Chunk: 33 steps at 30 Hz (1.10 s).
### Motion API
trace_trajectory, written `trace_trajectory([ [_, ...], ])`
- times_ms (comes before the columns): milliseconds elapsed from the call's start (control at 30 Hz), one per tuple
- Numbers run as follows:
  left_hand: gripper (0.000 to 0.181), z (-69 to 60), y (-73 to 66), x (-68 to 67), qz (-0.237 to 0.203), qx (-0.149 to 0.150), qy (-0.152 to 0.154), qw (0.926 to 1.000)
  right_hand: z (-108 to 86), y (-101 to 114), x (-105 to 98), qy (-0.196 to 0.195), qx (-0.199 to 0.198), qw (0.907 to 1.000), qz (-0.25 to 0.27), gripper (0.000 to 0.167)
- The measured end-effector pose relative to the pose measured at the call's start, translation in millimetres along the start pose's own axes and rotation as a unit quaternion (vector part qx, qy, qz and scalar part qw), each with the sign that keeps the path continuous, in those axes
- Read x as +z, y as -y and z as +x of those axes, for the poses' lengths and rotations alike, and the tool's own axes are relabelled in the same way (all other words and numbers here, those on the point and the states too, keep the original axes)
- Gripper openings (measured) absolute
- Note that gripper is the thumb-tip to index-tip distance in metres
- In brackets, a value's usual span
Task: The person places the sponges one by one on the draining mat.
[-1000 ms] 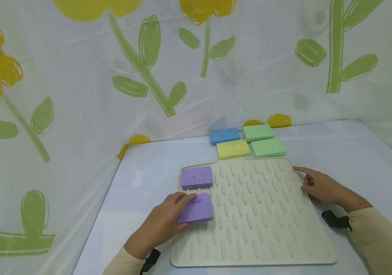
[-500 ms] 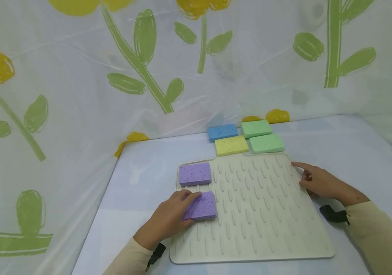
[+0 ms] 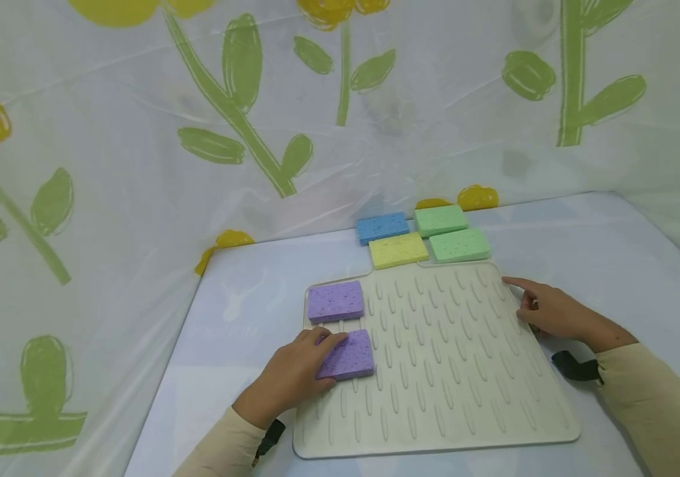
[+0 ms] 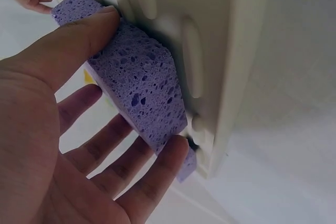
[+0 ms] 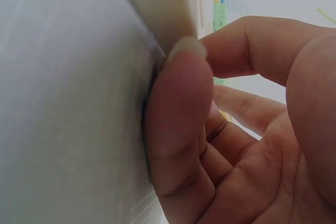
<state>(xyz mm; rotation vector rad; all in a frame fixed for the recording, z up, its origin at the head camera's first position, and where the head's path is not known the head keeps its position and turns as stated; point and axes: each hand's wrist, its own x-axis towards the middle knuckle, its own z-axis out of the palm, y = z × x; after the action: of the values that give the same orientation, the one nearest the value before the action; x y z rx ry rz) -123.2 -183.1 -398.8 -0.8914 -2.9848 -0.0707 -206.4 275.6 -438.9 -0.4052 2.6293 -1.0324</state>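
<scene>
My left hand (image 3: 292, 374) grips a purple sponge (image 3: 353, 358) between thumb and fingers, over the left part of the ribbed cream mat (image 3: 435, 424). Just beyond it on the mat lies a second purple sponge (image 3: 335, 301). In the left wrist view, the thumb of the left hand (image 4: 79, 114) is on one side of the gripped sponge (image 4: 139, 80) and a fingertip touches its near end. At the mat's right edge, my right hand (image 3: 566, 318) rests with index finger extended and thumb against the rim; the right wrist view shows this hand (image 5: 247, 145) close up beside the mat's edge (image 5: 163, 14).
Beyond the mat's far edge lie a blue sponge (image 3: 382, 228), a yellow sponge (image 3: 398, 250) and two green sponges (image 3: 459, 245), close together. Behind the white table (image 3: 215, 364) hangs a flower-patterned sheet (image 3: 137, 185).
My left hand has moved slightly right with the purple sponge, which now lies flatter and squarer to the mat. The right hand keeps its place at the mat's edge. The head view has shifted slightly.
</scene>
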Motion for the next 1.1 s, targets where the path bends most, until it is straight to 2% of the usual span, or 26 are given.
trace_trajectory([
  [133,0.076,1.4,1.3,-1.0,-0.009,0.001,0.014,0.9999,0.4,0,0,-0.002,0.004,1.0,0.003,0.069],
  [333,0.078,1.7,2.1,0.3,-0.041,-0.02,0.036,0.9983,0.7,0,0,-0.001,0.001,1.0,0.005,0.069],
  [600,0.079,-2.2,6.6,10.9,-0.072,-0.02,0.011,0.9972,1.5,-1,0,0.0,0.007,1.0,-0.002,0.07],
  [733,0.079,-4.8,7.5,8.9,-0.074,-0.02,0.006,0.997,1.1,-2,1,-0.004,0.001,1.0,-0.007,0.069],
  [833,0.07,-5.1,6.8,2.7,-0.075,-0.018,-0.016,0.9969,0.2,-3,1,-0.01,-0.003,0.9999,-0.013,0.068],
  [933,0.056,-3.9,6.6,-5.5,-0.082,-0.024,-0.062,0.9945,0.0,-3,1,-0.013,-0.008,0.9998,-0.014,0.067],
  [1100,0.04,1.2,12.8,-14.3,-0.09,-0.073,-0.141,0.9832,0.3,-1,1,-0.013,-0.009,0.9998,-0.015,0.067],
])
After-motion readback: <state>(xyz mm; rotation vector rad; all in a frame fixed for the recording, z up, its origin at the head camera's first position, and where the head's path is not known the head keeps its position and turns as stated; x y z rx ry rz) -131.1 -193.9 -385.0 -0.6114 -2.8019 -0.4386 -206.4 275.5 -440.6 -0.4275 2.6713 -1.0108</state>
